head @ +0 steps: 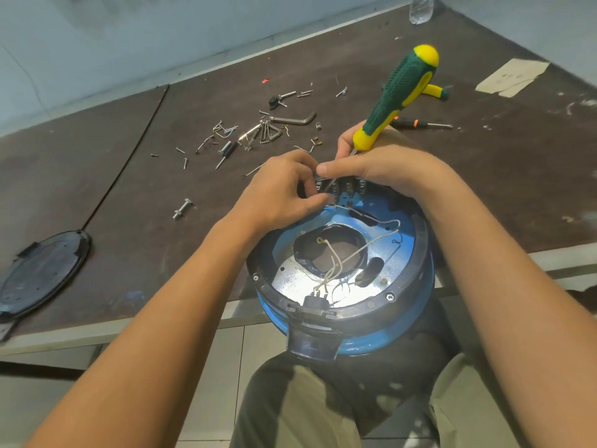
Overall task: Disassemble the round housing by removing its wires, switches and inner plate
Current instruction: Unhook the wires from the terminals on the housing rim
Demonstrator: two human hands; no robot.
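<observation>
The round blue housing (416,286) with a black rim rests on my lap against the table's front edge. Inside lies a shiny metal inner plate (290,279) with a central hole, and loose white wires (342,260) cross it to a black connector at the near rim. At the far rim sits a row of switch terminals (350,189). My left hand (281,192) pinches at the far-left terminals. My right hand (384,169) grips a green-and-yellow screwdriver (397,95), with its shaft slanting down to those terminals. The tip is hidden between my fingers.
The dark table (484,176) holds scattered screws and hex keys (258,132), a loose bolt (181,209), a thin screwdriver (423,124) and a second yellow-green tool handle (436,91). A black round cover (42,273) lies at the left edge. A clear bottle (421,9) stands far back.
</observation>
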